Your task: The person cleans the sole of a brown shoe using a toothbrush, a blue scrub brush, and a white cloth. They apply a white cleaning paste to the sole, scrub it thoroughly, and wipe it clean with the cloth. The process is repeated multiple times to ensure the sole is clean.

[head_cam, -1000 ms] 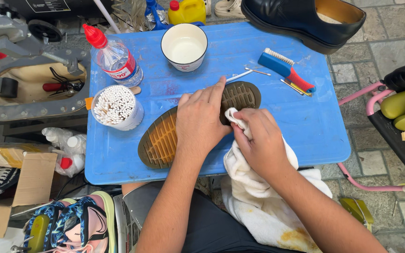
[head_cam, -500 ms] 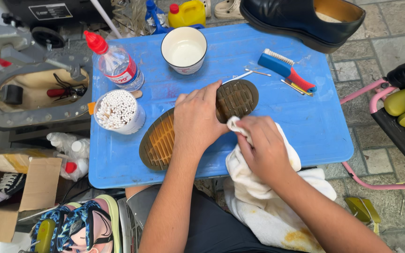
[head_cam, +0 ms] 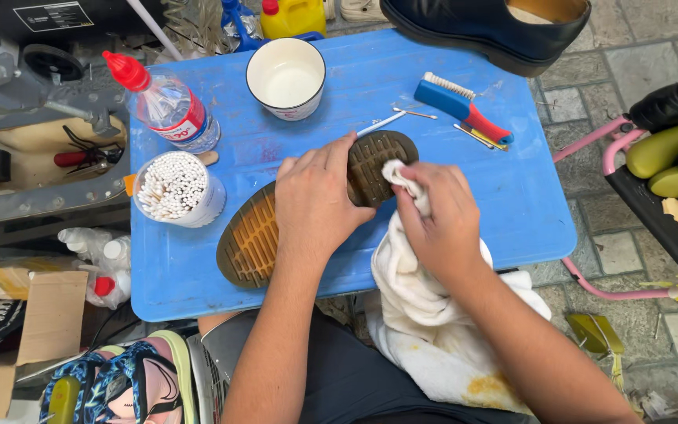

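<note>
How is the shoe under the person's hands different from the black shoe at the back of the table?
The shoe under the hands lies sole-up, showing amber tread and a dark heel; the black shoe stands upright, showing its tan lining. The left hand presses down on the first while the right hand holds a white cloth at its heel; nothing touches the black shoe. Both rest on the blue table.

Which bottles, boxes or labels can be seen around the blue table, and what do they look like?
Clear bottle: table's far left, lying tilted, red cap, red-and-white label.
Yellow jug: beyond the far edge, red cap.
Cardboard box: floor, lower left, brown.
White sticker: top left, rectangular, on a black case.
</note>
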